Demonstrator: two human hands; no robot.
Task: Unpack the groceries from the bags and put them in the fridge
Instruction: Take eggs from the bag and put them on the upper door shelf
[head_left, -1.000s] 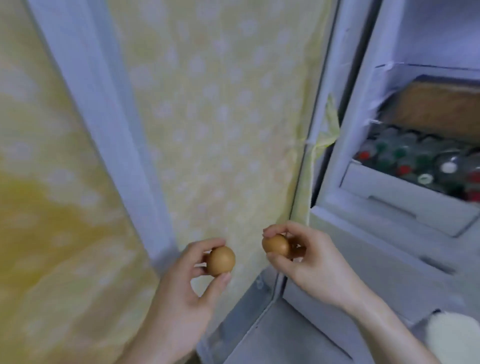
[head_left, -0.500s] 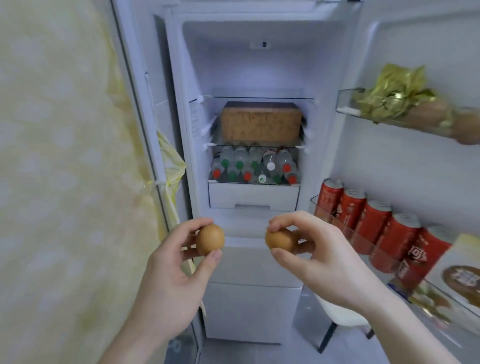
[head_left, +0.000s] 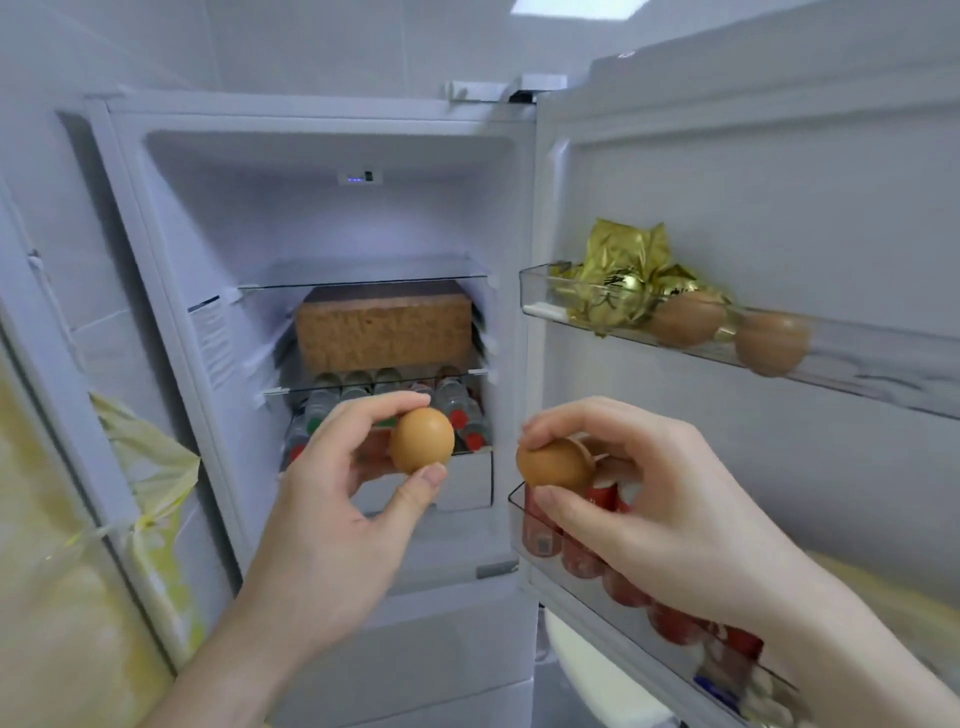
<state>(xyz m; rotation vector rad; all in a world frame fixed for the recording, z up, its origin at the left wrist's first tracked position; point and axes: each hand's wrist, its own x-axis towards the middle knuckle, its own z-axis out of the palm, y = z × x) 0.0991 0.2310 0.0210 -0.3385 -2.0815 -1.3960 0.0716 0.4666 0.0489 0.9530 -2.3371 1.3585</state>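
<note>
Between left hand (head_left: 332, 525) fingers (head_left: 384, 410): egg (head_left: 422, 440) pinched | right hand (head_left: 670, 514): second egg (head_left: 555, 463) pinched | risk: loose pinch drops egg short of upper door shelf (head_left: 540, 291), just above-right of fingers; shell cracks

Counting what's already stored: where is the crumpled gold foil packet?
In the head view, the crumpled gold foil packet sits at upper right in the clear upper door shelf, with two brown eggs just to its right.

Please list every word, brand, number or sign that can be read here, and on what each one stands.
None can be read with certainty.
Gold packet in the upper door shelf: dark characters, too blurred.
Red cans in the lower door shelf: print too blurred.
Sticker on the fridge's inner wall: text too small.
</note>
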